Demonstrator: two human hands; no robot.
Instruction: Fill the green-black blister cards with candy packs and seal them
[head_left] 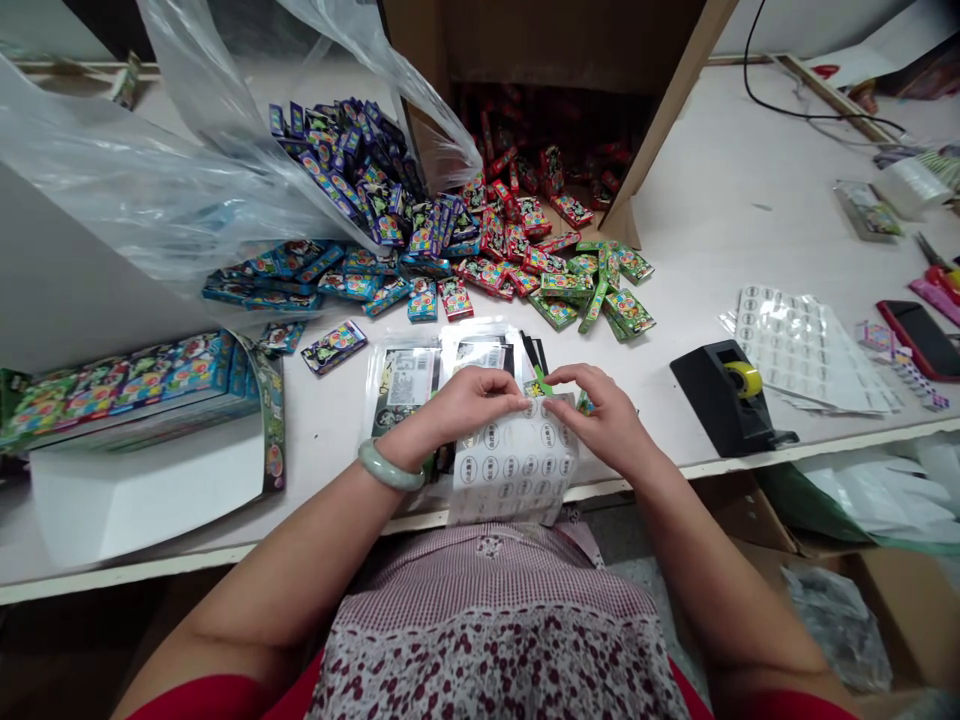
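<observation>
My left hand point(469, 405), with a pale jade bangle point(390, 465) on its wrist, and my right hand point(604, 415) meet above a sheet of round printed stickers point(514, 470). Both hands pinch a small green box point(540, 385), which is mostly hidden by my fingers. The sticker sheet lies over a stack of black-and-clear packets point(409, 385). Beyond my hands, loose small candy boxes point(525, 265) in blue, red and green spread across the white table point(645, 180).
A black tape dispenser point(724, 395) with yellow tape stands to the right, beside more sticker sheets point(795, 350). A phone point(919, 340) and scissors point(934, 265) lie at the far right. A clear plastic bag point(172, 170) and an open carton point(274, 410) sit on the left.
</observation>
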